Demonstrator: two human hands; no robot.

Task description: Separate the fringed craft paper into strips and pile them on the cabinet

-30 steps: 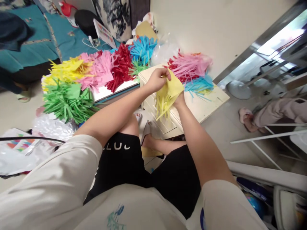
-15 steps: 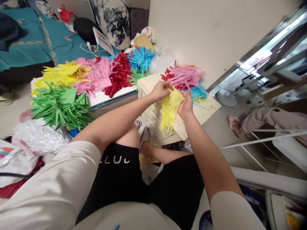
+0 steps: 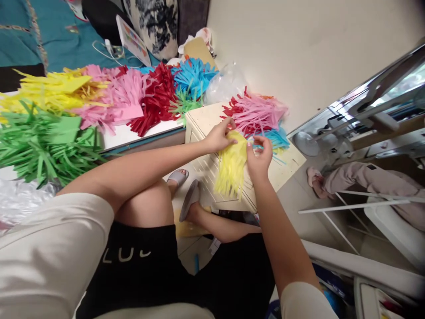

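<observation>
Between both hands hangs a yellow fringed paper tassel (image 3: pixel 231 166), its cut strips pointing down in front of a cream cabinet. My left hand (image 3: pixel 222 135) pinches the uncut upper band at its left corner. At the right corner of that band, my right hand (image 3: pixel 260 157) holds on with thumb and fingers closed at the edge. Just behind the hands, a pile of pink fringed paper (image 3: pixel 257 110) lies on the cabinet top (image 3: pixel 207 118), with red strips at its left and blue fringed paper (image 3: pixel 277 138) in front of it.
To the left, a white bench (image 3: pixel 114 141) carries heaps of green (image 3: pixel 49 144), yellow (image 3: pixel 49 91), pink (image 3: pixel 129 93), red (image 3: pixel 159 99) and blue fringed paper (image 3: pixel 195 75). A clear plastic bag (image 3: pixel 227 82) leans by the wall. Another person's leg (image 3: pixel 358 179) and a white folding chair (image 3: pixel 395 226) are at right.
The yellow tassel now hangs flatter and slightly lower, its upper band spread between the hands. My right hand's fingers have curled over toward its edge. The head view has shifted.
</observation>
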